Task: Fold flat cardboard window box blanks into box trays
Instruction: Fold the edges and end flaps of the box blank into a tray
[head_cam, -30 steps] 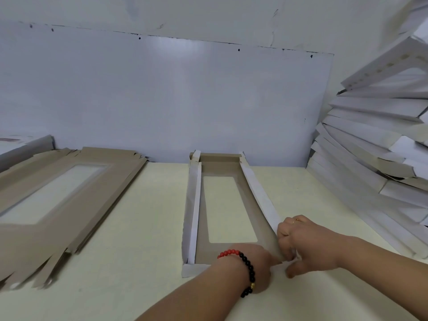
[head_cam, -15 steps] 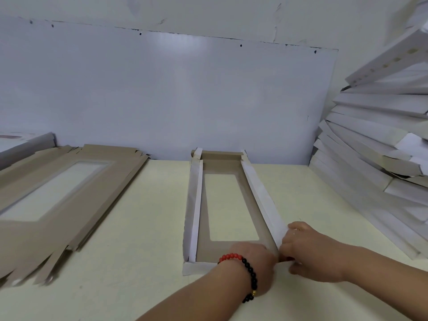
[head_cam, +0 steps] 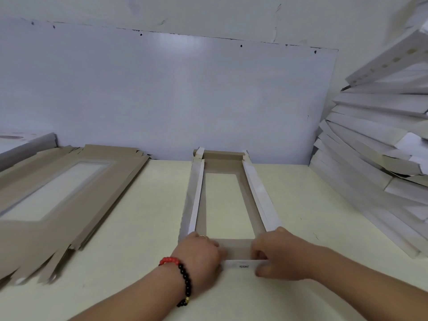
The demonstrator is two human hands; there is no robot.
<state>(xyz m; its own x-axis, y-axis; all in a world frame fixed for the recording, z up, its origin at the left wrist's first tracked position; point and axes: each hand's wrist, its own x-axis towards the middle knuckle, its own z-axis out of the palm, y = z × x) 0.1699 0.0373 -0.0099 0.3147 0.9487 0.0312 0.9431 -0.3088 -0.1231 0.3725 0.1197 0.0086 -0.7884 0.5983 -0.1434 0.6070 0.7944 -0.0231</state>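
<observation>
1. The long brown cardboard window box blank with white outer faces [head_cam: 222, 205] lies lengthwise on the pale cream counter [head_cam: 143, 228], directly ahead of me, its far end close to the grey wall panel [head_cam: 162, 93]. Both long side walls and the far end stand raised; the near end is not yet closed.
2. My left hand [head_cam: 199, 253] has its grip curled on the near left corner, my right hand [head_cam: 278, 256] on the near right corner. Both pinch the white near end flap [head_cam: 243, 266] between them, one hand per corner so the flap folds evenly, I judge.
3. Stack of flat brown window blanks [head_cam: 58, 195] lies at left, within reach for the next piece.
4. Leaning pile of white folded box trays [head_cam: 375, 147] sits at right, well apart from the working area.
</observation>
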